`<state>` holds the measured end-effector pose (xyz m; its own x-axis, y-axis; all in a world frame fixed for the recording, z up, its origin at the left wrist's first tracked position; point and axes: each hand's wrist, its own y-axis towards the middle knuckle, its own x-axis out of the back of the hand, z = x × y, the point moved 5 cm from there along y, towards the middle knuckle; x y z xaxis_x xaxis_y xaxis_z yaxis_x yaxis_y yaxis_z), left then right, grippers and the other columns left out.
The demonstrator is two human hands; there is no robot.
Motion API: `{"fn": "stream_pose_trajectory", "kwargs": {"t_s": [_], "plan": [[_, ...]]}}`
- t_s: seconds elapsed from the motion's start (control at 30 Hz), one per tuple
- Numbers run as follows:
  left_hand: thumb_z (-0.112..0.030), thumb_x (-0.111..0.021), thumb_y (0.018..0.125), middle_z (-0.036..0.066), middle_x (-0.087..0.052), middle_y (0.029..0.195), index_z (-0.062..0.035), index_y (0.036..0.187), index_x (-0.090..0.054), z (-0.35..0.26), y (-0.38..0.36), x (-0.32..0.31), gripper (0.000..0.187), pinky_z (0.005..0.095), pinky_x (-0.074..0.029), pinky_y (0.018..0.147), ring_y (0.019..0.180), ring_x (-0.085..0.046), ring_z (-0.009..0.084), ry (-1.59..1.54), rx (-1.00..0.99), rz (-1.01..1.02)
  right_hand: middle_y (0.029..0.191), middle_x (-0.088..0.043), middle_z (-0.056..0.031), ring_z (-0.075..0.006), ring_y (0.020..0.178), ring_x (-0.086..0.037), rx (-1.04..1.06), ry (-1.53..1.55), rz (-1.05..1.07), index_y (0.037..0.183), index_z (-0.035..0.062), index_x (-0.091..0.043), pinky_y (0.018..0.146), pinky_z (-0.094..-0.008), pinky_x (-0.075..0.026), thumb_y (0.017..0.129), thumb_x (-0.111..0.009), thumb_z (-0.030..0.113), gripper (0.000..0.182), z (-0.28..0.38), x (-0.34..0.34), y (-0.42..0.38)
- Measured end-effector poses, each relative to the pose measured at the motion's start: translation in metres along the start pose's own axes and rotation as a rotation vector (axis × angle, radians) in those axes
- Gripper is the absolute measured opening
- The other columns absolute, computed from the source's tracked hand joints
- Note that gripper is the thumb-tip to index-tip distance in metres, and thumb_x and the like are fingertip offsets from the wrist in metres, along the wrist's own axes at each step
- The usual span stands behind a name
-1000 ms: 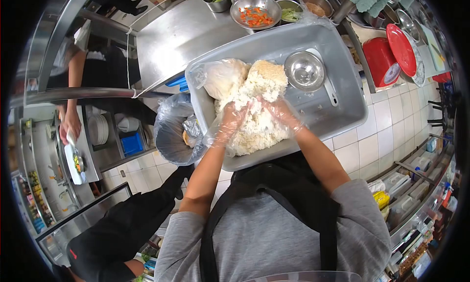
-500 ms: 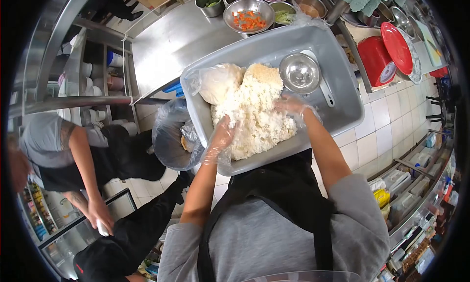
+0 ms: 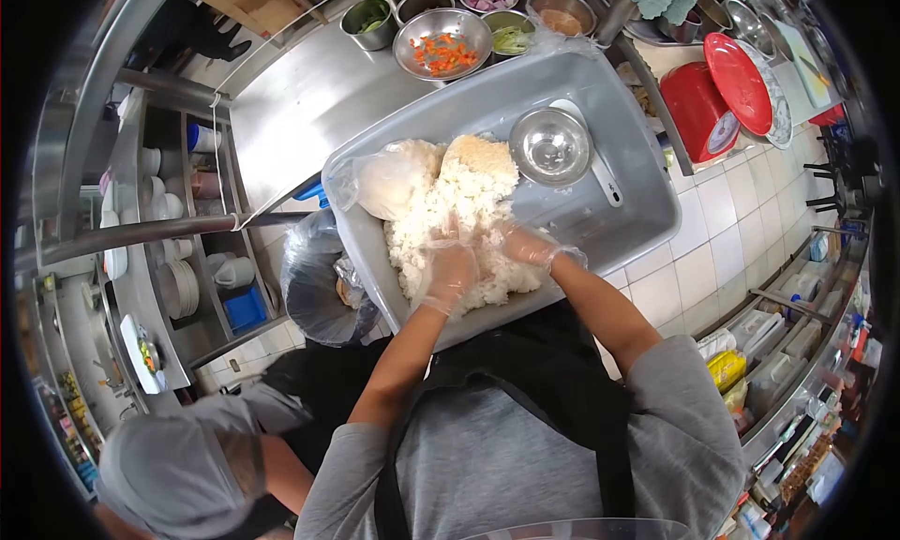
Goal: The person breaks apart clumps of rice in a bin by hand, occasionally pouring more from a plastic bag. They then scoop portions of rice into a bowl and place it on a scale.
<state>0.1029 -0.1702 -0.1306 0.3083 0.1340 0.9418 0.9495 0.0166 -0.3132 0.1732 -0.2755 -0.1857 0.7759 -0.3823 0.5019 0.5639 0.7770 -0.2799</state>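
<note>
White cooked rice lies heaped in the left part of a large grey plastic tub. My left hand, in a clear plastic glove, digs into the middle of the heap, its fingers curled and partly buried. Close on its right, my right hand, gloved too, presses into the rice with its fingertips hidden. A tan, packed lump of rice rises at the heap's far side, beside a clear plastic bag with pale contents. A metal bowl rests on a white spatula at the tub's right.
Behind the tub, a steel counter holds bowls of cut vegetables, among them a metal bowl with orange pieces. A red scale stands right. A lined bin is at left, with a co-worker bending below it.
Both my hands have come closer together in the rice, the left moving right and the right moving left and down. The co-worker at left has moved nearer and lower; another person there is hidden.
</note>
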Motion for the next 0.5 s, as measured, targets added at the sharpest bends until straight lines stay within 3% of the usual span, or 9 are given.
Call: {"fn": "stream_pose_trajectory", "kwargs": {"t_s": [0.07,0.13,0.17,0.27,0.33,0.37,0.43,0.47,0.5], "plan": [[-0.042,-0.060,0.069,0.018,-0.050,0.115,-0.0176,0.126,-0.039,0.002,-0.003,0.002,0.065,0.0570,-0.033,0.086,0.117,-0.040,0.0287,0.029,0.061,-0.046,0.099,-0.055,-0.0228,-0.0353,0.095,-0.051,-0.017,-0.012,-0.055,0.101,-0.0021,-0.053,0.082,-0.0397,-0.039,0.075,-0.057,0.029,0.041,0.001,0.012,0.000],[-0.037,-0.065,0.068,0.015,-0.054,0.110,-0.0234,0.128,-0.035,0.015,-0.007,-0.018,0.069,0.0421,-0.043,0.076,0.093,-0.055,0.0305,-0.173,0.075,0.170,0.112,-0.050,-0.0218,-0.0323,0.104,-0.047,-0.033,-0.072,-0.005,0.114,-0.0012,-0.045,0.089,-0.0354,-0.036,0.080,-0.054,0.024,0.043,0.004,0.018,-0.003],[-0.037,-0.065,0.068,0.015,-0.054,0.110,-0.0234,0.128,-0.035,0.025,-0.009,-0.033,0.069,0.0421,-0.043,0.076,0.093,-0.055,0.0305,-0.172,0.078,0.175,0.112,-0.050,-0.0218,-0.0323,0.104,-0.047,-0.034,-0.068,-0.002,0.114,-0.0012,-0.045,0.089,-0.0354,-0.036,0.080,-0.054,0.024,0.043,0.004,0.017,-0.001],[-0.034,-0.063,0.070,0.016,-0.060,0.091,-0.0183,0.119,-0.047,0.043,-0.013,-0.030,0.053,0.0377,-0.045,0.070,0.081,-0.058,0.0309,-0.304,0.018,-0.032,0.107,-0.053,-0.0222,-0.0320,0.101,-0.050,-0.184,0.010,-0.041,0.111,-0.0029,-0.048,0.088,-0.0359,-0.038,0.079,-0.055,0.034,0.049,0.016,0.022,0.003],[-0.035,-0.057,0.074,0.023,-0.059,0.074,-0.0036,0.098,-0.058,0.051,-0.019,0.008,0.039,0.0393,-0.046,0.065,0.071,-0.058,0.0347,-0.753,0.108,-0.157,0.102,-0.055,-0.0226,-0.0328,0.098,-0.051,-0.381,-0.078,-0.051,0.108,-0.0039,-0.049,0.086,-0.0359,-0.039,0.077,-0.056,0.043,0.057,0.036,0.036,-0.003],[-0.035,-0.057,0.074,0.023,-0.059,0.074,-0.0036,0.098,-0.058,0.056,-0.021,0.006,0.039,0.0393,-0.046,0.065,0.071,-0.058,0.0347,-0.753,0.109,-0.156,0.102,-0.055,-0.0226,-0.0328,0.098,-0.051,-0.382,-0.077,-0.050,0.108,-0.0039,-0.049,0.086,-0.0359,-0.039,0.077,-0.056,0.043,0.057,0.034,0.034,-0.003],[-0.030,-0.058,0.075,0.023,-0.059,0.070,0.0034,0.095,-0.056,0.072,-0.030,0.003,0.039,0.0398,-0.046,0.066,0.068,-0.057,0.0372,-0.516,0.255,-0.296,0.104,-0.054,-0.0230,-0.0339,0.099,-0.051,-0.183,-0.074,0.123,0.109,-0.0043,-0.049,0.086,-0.0351,-0.039,0.074,-0.057,0.050,0.065,0.033,0.018,0.001],[-0.030,-0.058,0.075,0.023,-0.059,0.070,0.0034,0.095,-0.056,0.071,-0.034,0.008,0.039,0.0398,-0.046,0.066,0.068,-0.057,0.0372,-0.520,0.252,-0.295,0.101,-0.055,-0.0229,-0.0348,0.096,-0.051,0.020,-0.077,-0.023,0.109,-0.0032,-0.049,0.085,-0.0360,-0.040,0.076,-0.058,0.039,0.055,0.035,0.015,-0.007],[-0.026,-0.059,0.075,0.025,-0.058,0.077,0.0058,0.099,-0.053,0.070,-0.039,0.012,0.040,0.0391,-0.045,0.069,0.074,-0.057,0.0378,-0.543,0.267,-0.262,0.101,-0.055,-0.0229,-0.0348,0.096,-0.051,0.016,-0.081,-0.026,0.109,-0.0032,-0.049,0.085,-0.0360,-0.040,0.076,-0.058,0.039,0.055,0.025,0.011,-0.007]]}}
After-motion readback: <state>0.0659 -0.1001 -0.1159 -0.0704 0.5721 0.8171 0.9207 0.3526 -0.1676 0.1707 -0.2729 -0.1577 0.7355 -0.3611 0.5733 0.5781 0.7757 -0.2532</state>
